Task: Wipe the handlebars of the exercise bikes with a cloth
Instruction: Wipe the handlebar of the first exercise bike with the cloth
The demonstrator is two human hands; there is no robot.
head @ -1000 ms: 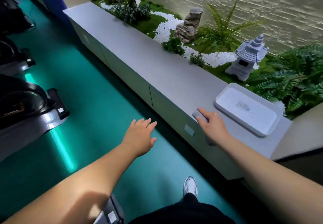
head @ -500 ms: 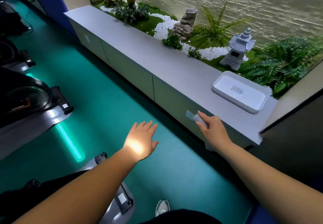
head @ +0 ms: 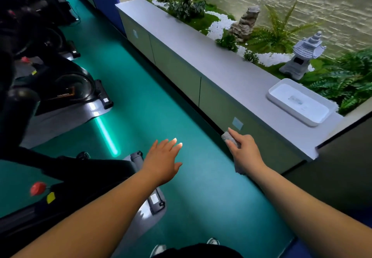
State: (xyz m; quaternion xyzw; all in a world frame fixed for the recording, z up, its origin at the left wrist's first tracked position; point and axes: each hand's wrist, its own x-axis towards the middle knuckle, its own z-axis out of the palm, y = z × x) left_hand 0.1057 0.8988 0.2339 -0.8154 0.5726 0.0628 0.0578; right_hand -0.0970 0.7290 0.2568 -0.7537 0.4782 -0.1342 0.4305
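Note:
My right hand grips a small grey cloth, held in the air in front of the low grey cabinet. Its corner sticks out past my fingers, and another bit shows under my wrist. My left hand hovers open, fingers straight, over the teal floor. Black exercise bikes stand along the left: the nearest one is under my left arm, another is further back. No handlebar shows plainly.
A white tray sits on the cabinet top at the right. Behind it runs a planter with ferns, white pebbles and a stone lantern. A green light strip glows on the floor. My shoes show at the bottom.
My right hand has lifted the cloth off the cabinet top and drawn it back towards me. The view has turned left, bringing the near bike into sight.

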